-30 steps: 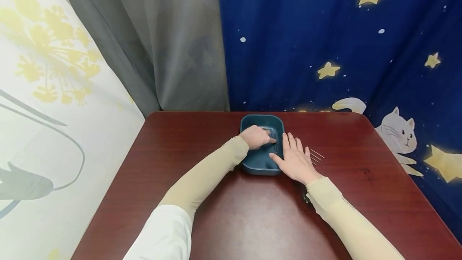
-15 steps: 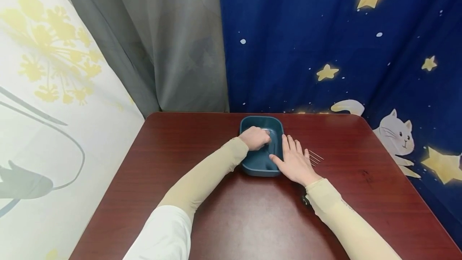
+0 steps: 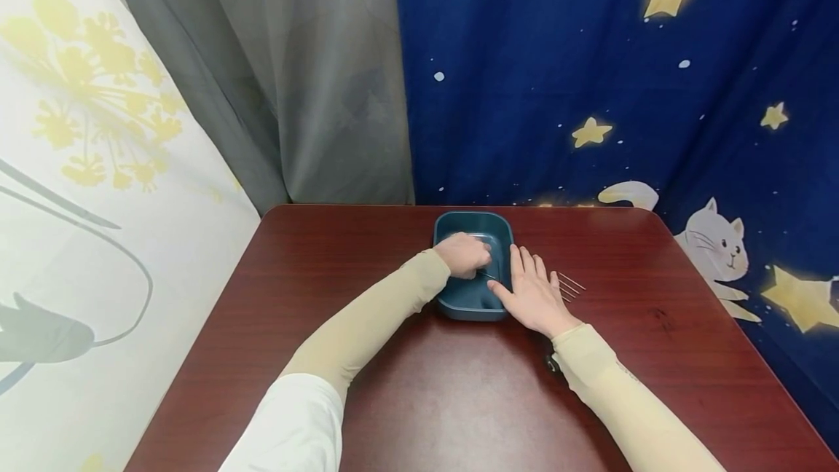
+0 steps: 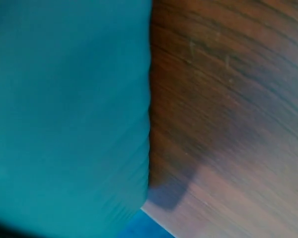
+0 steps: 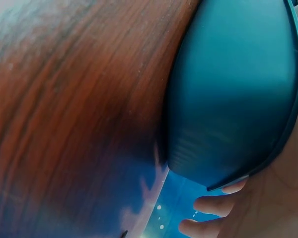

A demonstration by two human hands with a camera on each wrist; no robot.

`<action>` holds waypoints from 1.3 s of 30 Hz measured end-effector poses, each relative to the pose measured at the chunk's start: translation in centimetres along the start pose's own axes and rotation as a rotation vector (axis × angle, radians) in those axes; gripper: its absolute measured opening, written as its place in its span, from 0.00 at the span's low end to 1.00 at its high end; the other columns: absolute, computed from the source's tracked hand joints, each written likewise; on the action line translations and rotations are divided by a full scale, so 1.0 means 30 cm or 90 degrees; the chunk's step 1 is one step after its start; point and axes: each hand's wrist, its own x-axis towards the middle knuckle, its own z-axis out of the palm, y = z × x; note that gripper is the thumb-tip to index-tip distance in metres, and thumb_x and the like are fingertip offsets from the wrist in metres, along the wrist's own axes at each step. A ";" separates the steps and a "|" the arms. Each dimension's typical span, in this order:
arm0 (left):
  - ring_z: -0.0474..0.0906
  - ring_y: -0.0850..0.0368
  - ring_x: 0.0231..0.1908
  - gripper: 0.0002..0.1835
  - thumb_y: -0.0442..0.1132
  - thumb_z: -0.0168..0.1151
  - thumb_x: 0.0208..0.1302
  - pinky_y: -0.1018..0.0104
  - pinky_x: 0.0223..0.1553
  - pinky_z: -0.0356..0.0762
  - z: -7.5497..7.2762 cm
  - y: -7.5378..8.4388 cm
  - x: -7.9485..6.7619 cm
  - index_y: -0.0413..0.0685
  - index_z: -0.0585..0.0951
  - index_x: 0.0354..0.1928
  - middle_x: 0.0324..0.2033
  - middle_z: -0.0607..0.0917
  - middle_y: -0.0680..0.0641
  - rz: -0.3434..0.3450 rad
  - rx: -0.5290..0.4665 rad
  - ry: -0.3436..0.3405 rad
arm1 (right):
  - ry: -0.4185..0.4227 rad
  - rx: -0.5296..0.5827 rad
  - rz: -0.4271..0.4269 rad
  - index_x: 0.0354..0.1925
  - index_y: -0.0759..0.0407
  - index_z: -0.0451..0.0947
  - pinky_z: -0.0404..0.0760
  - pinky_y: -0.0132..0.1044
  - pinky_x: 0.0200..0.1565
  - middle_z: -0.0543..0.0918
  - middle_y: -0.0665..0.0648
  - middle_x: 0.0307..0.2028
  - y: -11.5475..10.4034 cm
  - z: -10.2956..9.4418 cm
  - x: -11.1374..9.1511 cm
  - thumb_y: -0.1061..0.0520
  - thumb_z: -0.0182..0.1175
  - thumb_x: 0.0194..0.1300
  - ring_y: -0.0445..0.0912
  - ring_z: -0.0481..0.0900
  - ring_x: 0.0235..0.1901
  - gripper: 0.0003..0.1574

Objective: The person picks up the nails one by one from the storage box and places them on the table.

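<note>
A dark teal box [image 3: 475, 314] with rounded corners stands on the table near its far edge. My left hand [image 3: 462, 254] is down inside it with fingers curled, and a thin metal stick [image 3: 486, 274] pokes out from under them; the pinching fingertips are hidden. Against the box's right rim lies my right hand [image 3: 537, 296], fingers straight and thumb over the rim. In the right wrist view its fingers [image 5: 211, 205] show beside the box wall [image 5: 233, 94]. Only the box's outer side [image 4: 69, 114] and tabletop fill the left wrist view.
Several thin sticks [image 3: 572, 285] lie side by side on the red-brown table [image 3: 419, 384], just right of my right hand. A small black object [image 3: 552, 363] shows under the right wrist. Grey and blue curtains [image 3: 524, 93] hang behind the table.
My left fingers, extended toward the thin stick in the box, have curled in around it, and the stick has shifted slightly left. The right hand keeps its place on the rim.
</note>
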 end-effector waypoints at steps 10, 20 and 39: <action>0.69 0.62 0.30 0.05 0.40 0.63 0.55 0.69 0.30 0.71 -0.022 -0.012 -0.044 0.61 0.82 0.26 0.30 0.72 0.56 0.001 -0.025 0.063 | -0.013 0.002 0.015 0.72 0.52 0.34 0.46 0.69 0.57 0.46 0.61 0.71 0.004 -0.003 -0.003 0.17 0.33 0.53 0.61 0.44 0.68 0.63; 0.66 0.53 0.56 0.06 0.44 0.61 0.58 0.55 0.50 0.69 -0.024 -0.015 -0.105 0.61 0.84 0.37 0.59 0.70 0.49 -0.013 -0.031 0.115 | -0.003 -0.006 0.014 0.72 0.53 0.35 0.46 0.70 0.56 0.45 0.60 0.71 -0.008 0.003 -0.003 0.16 0.33 0.52 0.61 0.44 0.68 0.64; 0.62 0.49 0.61 0.06 0.43 0.57 0.58 0.52 0.55 0.64 -0.091 -0.052 -0.255 0.58 0.83 0.33 0.59 0.71 0.46 0.002 0.042 0.369 | 0.001 -0.011 0.015 0.72 0.53 0.37 0.48 0.69 0.56 0.48 0.61 0.70 -0.015 -0.001 -0.002 0.15 0.33 0.50 0.61 0.46 0.67 0.65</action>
